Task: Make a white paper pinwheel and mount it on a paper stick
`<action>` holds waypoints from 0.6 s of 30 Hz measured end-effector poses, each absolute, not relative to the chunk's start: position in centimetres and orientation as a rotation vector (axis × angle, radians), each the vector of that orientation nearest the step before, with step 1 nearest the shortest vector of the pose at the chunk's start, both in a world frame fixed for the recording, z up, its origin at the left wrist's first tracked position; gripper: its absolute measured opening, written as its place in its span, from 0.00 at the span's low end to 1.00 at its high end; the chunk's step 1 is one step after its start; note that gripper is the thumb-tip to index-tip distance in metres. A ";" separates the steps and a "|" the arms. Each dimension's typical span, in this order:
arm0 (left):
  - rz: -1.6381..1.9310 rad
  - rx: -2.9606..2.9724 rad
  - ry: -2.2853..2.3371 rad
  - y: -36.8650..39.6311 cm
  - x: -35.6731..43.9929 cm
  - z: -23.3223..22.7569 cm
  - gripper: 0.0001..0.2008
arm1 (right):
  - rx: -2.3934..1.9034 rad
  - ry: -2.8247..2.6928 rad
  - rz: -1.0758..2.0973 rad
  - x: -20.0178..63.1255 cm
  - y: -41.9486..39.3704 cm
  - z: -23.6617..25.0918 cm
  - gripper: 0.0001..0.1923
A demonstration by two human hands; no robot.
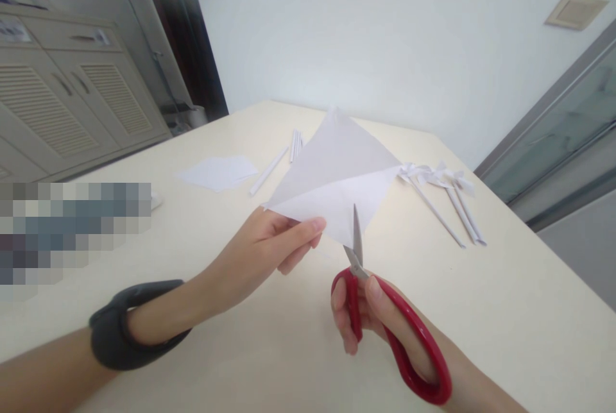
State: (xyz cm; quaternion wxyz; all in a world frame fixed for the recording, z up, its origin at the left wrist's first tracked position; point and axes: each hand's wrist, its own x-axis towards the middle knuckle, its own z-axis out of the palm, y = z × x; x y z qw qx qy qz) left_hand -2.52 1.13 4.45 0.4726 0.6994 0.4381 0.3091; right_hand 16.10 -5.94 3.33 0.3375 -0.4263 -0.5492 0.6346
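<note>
A square sheet of white paper (332, 166), creased across its middle, is held up in front of me. My left hand (274, 240) pinches its near left edge between thumb and fingers; a dark band (113, 329) circles that wrist. In my right hand (366, 310) is a pair of red-handled scissors (418, 342), thumb and fingers through the loops. The blades are parted, and the paper's near corner sits between them.
White paper pinwheels on rolled sticks (440, 198) lie at the right of the cream table (520, 310). Several rolled paper sticks (269, 171) and some flat white paper (219, 171) lie to the left. A wall (337, 28) stands behind, a cabinet (72, 92) at far left.
</note>
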 end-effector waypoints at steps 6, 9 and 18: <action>0.757 1.711 1.075 1.1 -2.7 4.2 0.24 | -1.117 -1.434 1.638 16.1 -6.0 3.4 0.28; 0.754 1.713 1.073 1.1 -2.7 4.3 0.25 | -1.105 -1.440 1.631 16.1 -6.1 3.2 0.28; 0.696 1.695 1.134 0.9 -2.2 5.4 0.25 | -1.112 -1.448 1.639 16.2 -6.2 3.5 0.28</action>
